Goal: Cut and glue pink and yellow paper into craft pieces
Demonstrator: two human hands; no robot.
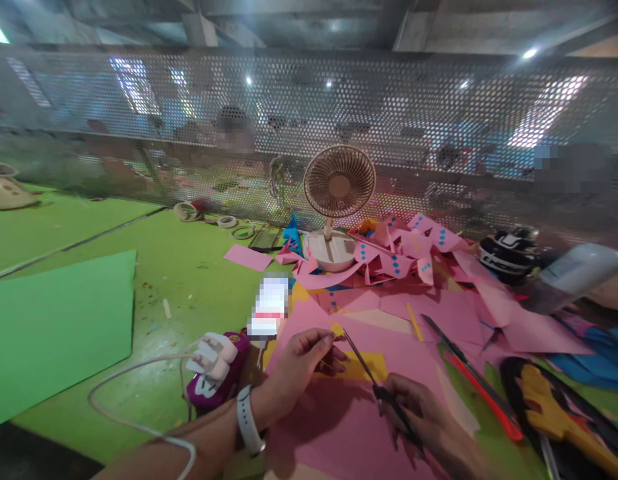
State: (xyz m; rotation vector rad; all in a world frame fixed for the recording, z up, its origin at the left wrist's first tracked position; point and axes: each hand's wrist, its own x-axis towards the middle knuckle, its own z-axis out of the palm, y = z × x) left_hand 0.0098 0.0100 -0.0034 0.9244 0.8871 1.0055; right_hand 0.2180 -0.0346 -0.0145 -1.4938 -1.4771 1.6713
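Observation:
My left hand [309, 355], with a white watch on its wrist, pinches a small yellow paper piece [337, 329] between thumb and fingertips. Facing it, my right hand [423, 407] grips dark, slim-bladed scissors [365, 367], their tip pointing up and left, close beside the yellow piece. Whether the blades are apart cannot be made out. Beneath both hands lie a large pink sheet [333, 427] and a yellow paper strip [371, 365].
A small fan [340, 183] stands behind, beside piled pink paper cut-outs [403, 247]. At left are a phone [270, 307], a purple power strip [211, 387] with a cable, and a green sheet [63, 327]. A red-and-black cutter [473, 377] and tape dispenser [559, 413] lie right.

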